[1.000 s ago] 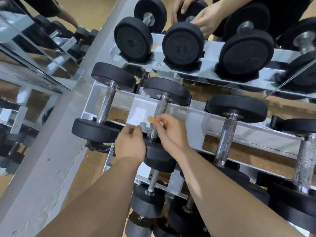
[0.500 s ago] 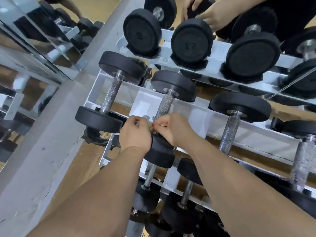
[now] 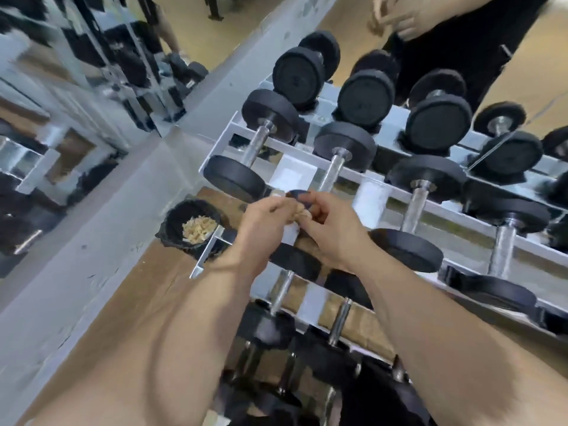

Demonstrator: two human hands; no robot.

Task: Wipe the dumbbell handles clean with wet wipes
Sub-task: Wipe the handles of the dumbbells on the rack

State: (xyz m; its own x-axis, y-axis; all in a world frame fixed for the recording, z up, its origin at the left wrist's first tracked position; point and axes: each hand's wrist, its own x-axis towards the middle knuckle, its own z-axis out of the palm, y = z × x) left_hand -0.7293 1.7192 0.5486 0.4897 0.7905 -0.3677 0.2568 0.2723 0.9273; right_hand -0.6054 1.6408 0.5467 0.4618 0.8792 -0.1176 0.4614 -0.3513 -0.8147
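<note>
Wad (image 3: 302, 215), one, pinched between left hand (image 3: 264, 222) and right hand (image 3: 335, 232); one bin (image 3: 171, 221) near

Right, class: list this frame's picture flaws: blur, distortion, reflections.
Head view: motion blur smears the mirror and the dumbbell heads; the wide lens stretches the forearms; the left hand and right hand read sharper, yet the wad they pinch is too blurred to identify.

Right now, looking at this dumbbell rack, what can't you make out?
- Head view: the small tan wad pinched between left hand and right hand; fingers cover most of it, so wipe or not is unclear.
- Head view: numbers on the top-row dumbbell ends, smeared by motion blur.
- Head view: lower-tier dumbbells, mostly hidden by both forearms.
</note>
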